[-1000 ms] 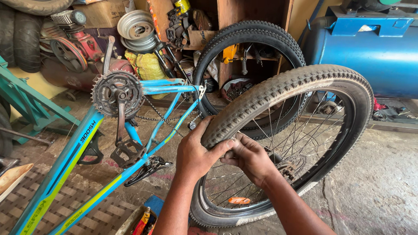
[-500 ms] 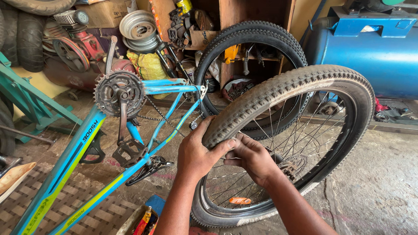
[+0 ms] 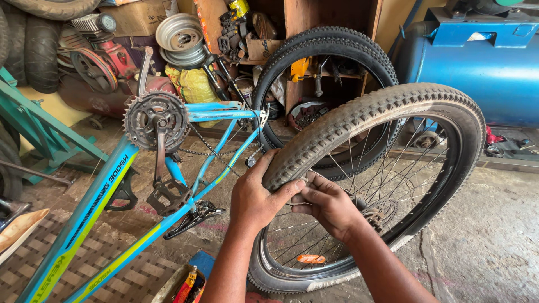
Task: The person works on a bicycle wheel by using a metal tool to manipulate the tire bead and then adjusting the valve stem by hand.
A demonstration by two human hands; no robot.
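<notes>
Left hand [image 3: 259, 197] is gripping the tyre [image 3: 359, 120], thumb pressing on the tread, fingers curling over its edge. Right hand [image 3: 328, 205] is working just beside it, fingertips tucking narrowly under the tyre's bead (rim side). The wheel [image 3: 387, 207] is standing upright beside the upturned blue frame [image 3: 106, 191].

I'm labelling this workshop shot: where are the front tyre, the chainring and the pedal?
front tyre [image 3: 365, 115], head view, on its knobbly tread at the top.
chainring [image 3: 141, 116], head view, on its toothed disc.
pedal [image 3: 168, 197], head view, on its black cage.
</notes>
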